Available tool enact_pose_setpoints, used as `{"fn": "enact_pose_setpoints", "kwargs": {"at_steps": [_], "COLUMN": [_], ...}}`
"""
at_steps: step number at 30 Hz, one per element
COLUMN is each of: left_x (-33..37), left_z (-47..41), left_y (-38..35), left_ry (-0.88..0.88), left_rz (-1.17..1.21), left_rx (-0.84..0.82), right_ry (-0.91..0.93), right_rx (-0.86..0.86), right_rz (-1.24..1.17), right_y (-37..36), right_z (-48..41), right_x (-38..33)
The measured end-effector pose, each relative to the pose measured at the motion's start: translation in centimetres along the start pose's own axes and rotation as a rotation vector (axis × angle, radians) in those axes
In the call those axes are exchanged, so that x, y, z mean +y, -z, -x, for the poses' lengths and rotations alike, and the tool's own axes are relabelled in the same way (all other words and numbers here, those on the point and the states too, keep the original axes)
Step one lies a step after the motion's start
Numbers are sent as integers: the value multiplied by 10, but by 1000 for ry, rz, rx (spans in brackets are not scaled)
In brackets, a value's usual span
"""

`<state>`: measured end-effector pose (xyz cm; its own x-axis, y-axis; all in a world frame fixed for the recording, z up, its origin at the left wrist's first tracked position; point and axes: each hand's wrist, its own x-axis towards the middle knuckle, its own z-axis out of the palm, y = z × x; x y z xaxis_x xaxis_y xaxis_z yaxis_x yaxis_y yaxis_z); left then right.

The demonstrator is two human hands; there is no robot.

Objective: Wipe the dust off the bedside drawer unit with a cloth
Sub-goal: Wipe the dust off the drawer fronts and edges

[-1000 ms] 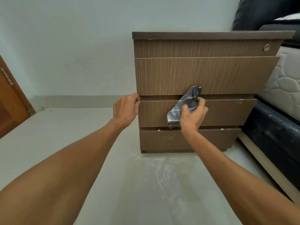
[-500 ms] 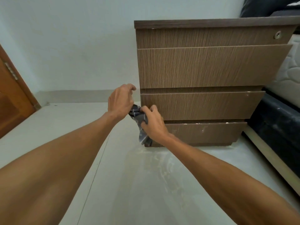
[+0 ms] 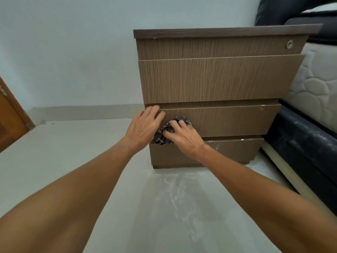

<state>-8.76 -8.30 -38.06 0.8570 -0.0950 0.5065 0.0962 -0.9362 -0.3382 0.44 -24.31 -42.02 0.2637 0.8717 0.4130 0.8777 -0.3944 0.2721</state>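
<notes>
Head view: the right hand point(image 3: 184, 136) presses a crumpled dark checked cloth point(image 3: 165, 133) against the left end of the middle drawer front point(image 3: 228, 120) of the bedside drawer unit point(image 3: 218, 79), fingers curled over the bunched fabric and gripping it. Part of the cloth hangs below that hand, over the gap above the bottom drawer point(image 3: 228, 152). The left hand point(image 3: 144, 126) lies just to the left of the cloth, touching it, with fingers extended and slightly spread, their tips resting on the upper left corner of the middle drawer front.

Above both hands rise the taller drawer front and the top panel, which carries a round metal lock point(image 3: 289, 44) near its right end, well away from the hands. The unit is wood-grain brown laminate; white dust specks sit along the top edge of the bottom drawer, to the right of the right wrist.

Below the forearms, the pale floor point(image 3: 91, 143) shows a smeared, whitish dusty patch point(image 3: 178, 198) in front of the unit. Behind the hands stands a pale wall point(image 3: 73, 52) with a skirting strip. Far to the left of the left arm is a brown wooden door point(image 3: 11, 125). To the right of the right arm sit a dark bed base point(image 3: 300, 143) with pale smudges and a quilted white mattress point(image 3: 313, 95).
</notes>
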Motion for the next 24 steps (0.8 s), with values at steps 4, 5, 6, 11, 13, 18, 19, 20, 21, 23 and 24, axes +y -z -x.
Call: {"fn": "enact_pose_setpoints", "kwargs": {"at_steps": [4,5,6,11,13,18,19,20,21,23,24], "left_x": [21,28,35,66,67,61,61,94,123,124,123], "left_z": [-11,-15,-20,-45,-46,-38,-35,-57,-76,-74,-74], "left_y": [-4,-5,-5,-12,-10,-9,-8,-21,-34,-30,-32], "left_ry": [-57,-72,-79,-89,-80,-35,-28,-105,-145,-102,-87], "left_rz": [-69,-83,-84,-100,-119,-130,-133,-140,-137,-120,-133], "left_rx": [-1,-3,-11,-64,-79,-74,-68,-48,-32,-86,-73], "right_ry": [-54,-75,-97,-136,-124,-82,-99,-191,-280,-320,-365], "right_rx": [2,4,9,34,60,22,25,15,37,85,79], "right_rz": [76,92,111,193,194,219,201,180,171,132,97], "right_y": [1,2,3,2,-1,-5,-7,-18,-26,-32,-30], "right_z": [23,28,34,62,68,81,84,115,142,154,157], "right_x": [33,40,47,76,80,82,84,113,138,145,148]}}
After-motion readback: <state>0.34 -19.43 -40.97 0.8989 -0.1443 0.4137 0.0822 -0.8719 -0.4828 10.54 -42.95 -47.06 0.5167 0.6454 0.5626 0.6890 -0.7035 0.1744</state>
